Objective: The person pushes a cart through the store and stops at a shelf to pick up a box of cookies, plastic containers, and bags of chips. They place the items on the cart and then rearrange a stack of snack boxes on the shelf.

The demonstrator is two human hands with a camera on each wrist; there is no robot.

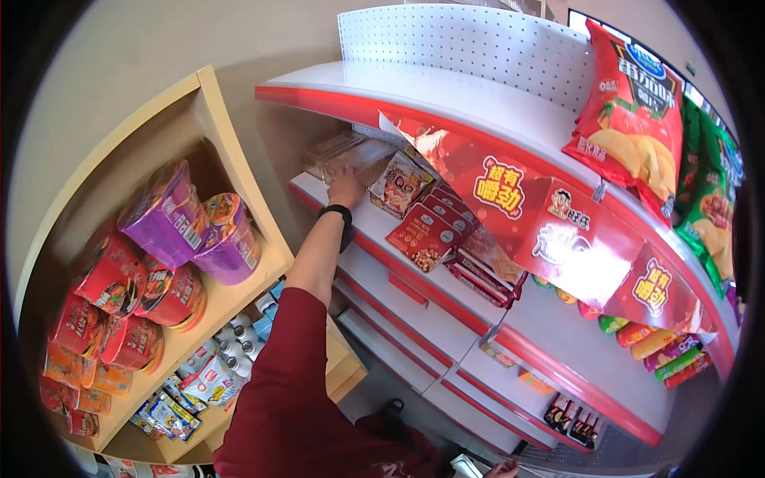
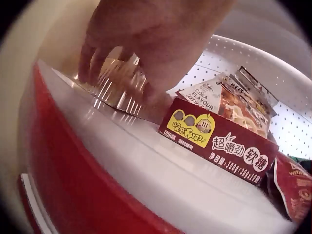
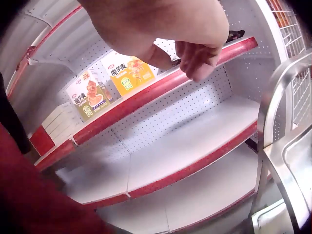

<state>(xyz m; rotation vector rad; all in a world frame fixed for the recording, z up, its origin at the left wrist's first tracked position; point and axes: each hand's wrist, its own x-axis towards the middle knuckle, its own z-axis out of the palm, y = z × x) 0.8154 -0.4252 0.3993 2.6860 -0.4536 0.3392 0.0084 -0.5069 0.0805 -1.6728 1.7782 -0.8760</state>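
Red-edged shelf (image 2: 141, 161), candy box (image 2: 218, 140) close beside clear plastic container (image 1: 341, 151)

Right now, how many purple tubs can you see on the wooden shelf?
2. In the head view, one purple tub sits higher and tilted; the other purple tub is lower, to its right. More could be hidden behind them.

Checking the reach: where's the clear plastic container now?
Left wrist view: the container sits upper left, under the left hand, left of the dark-red cardboard candy box.
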